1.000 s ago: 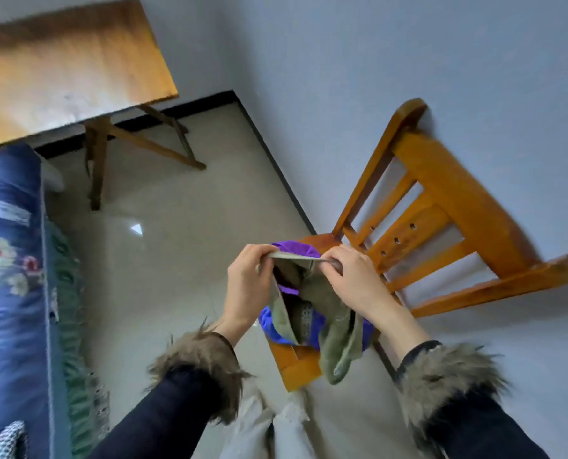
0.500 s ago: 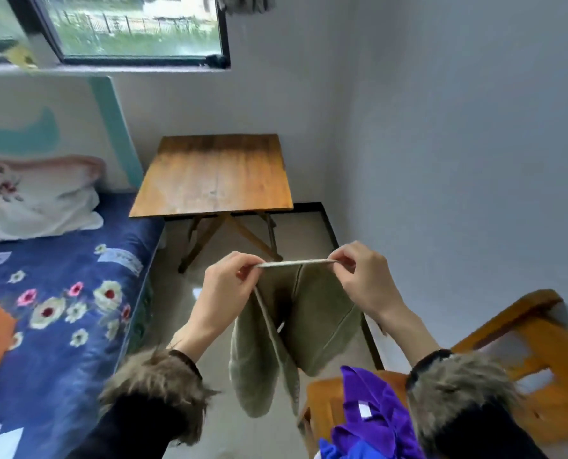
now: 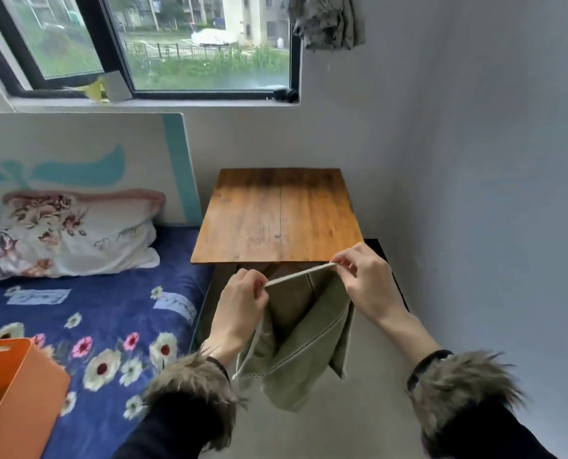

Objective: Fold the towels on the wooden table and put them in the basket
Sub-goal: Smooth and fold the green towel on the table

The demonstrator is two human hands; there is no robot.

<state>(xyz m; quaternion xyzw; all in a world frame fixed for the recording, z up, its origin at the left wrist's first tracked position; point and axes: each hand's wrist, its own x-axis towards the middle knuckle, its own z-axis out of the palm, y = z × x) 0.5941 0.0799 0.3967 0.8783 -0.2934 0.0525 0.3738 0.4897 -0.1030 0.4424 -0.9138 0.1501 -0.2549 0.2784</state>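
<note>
A grey-green towel (image 3: 304,339) hangs in the air just in front of the wooden table (image 3: 277,217). Its top edge is stretched taut between my hands. My left hand (image 3: 242,304) pinches the left corner, and my right hand (image 3: 363,281) pinches the right corner a little higher. The rest of the towel droops in loose folds below my wrists. The tabletop is bare. An orange basket (image 3: 14,389) stands on the bed at the lower left, apart from both hands.
A bed with a blue flowered sheet (image 3: 110,326) and a flowered pillow (image 3: 70,233) fills the left side. The grey wall (image 3: 491,193) runs close on the right. A window (image 3: 163,44) is behind the table, with a cloth (image 3: 325,21) hanging beside it.
My view has swung up from the wooden chair and purple cloth to the table and window. Both hands carried the towel forward toward the table, still pinching its top edge.
</note>
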